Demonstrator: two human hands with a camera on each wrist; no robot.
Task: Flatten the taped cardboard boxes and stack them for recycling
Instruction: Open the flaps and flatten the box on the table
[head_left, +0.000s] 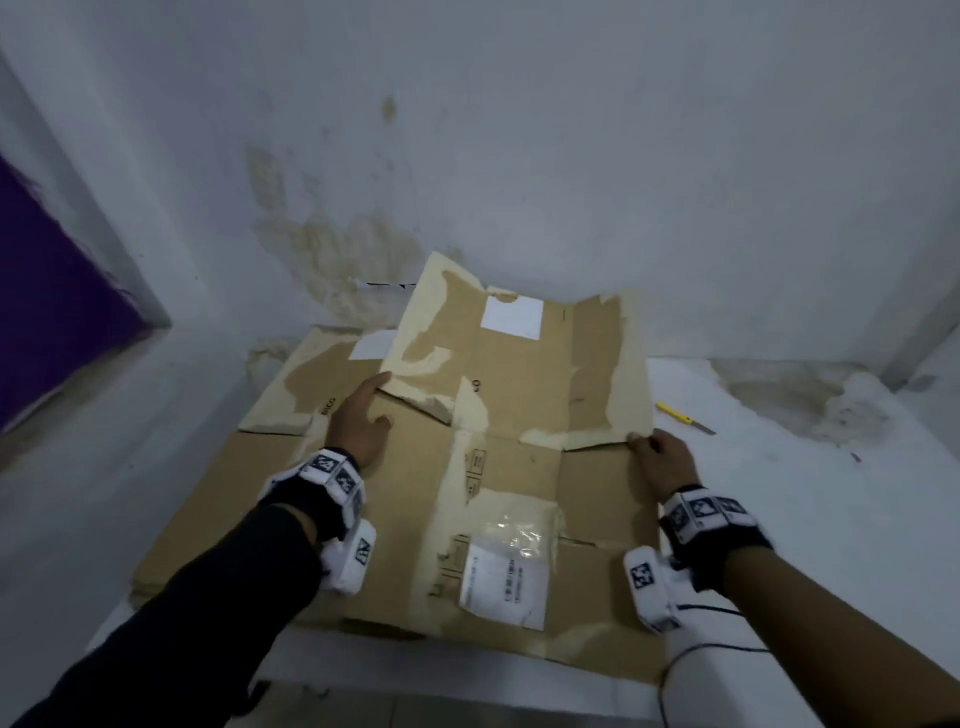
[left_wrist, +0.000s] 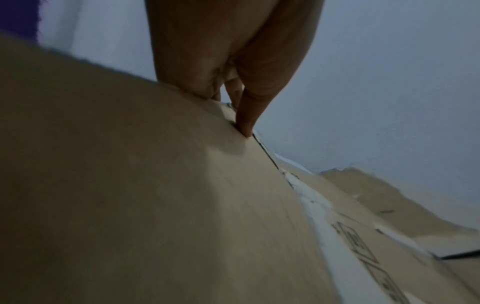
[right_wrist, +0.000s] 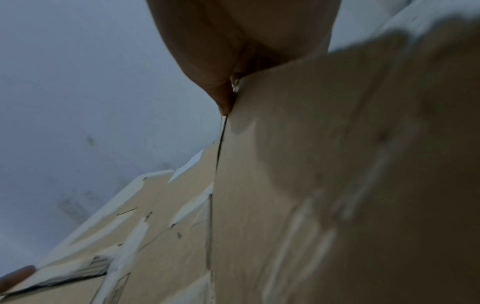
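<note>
A flattened brown cardboard box (head_left: 524, 467) with torn tape strips and a shipping label lies on the white table (head_left: 805, 519). Its far flaps (head_left: 519, 374) tilt up towards the wall. My left hand (head_left: 366, 410) lies on the cardboard with straight fingers, its index tip touching the raised flap's left corner. In the left wrist view the fingers (left_wrist: 246, 123) press down at the fold of the cardboard (left_wrist: 155, 205). My right hand (head_left: 647, 444) pinches the flap's right corner, and the thumb (right_wrist: 224, 102) shows on the edge of the cardboard (right_wrist: 285, 185) with the other fingers hidden behind it.
Another flattened cardboard sheet (head_left: 291, 384) lies underneath and sticks out at the far left. A yellow utility knife (head_left: 680, 415) rests on the table right of the flap. A stained white wall (head_left: 519, 156) stands close behind. A cable (head_left: 701, 649) trails off the front right edge.
</note>
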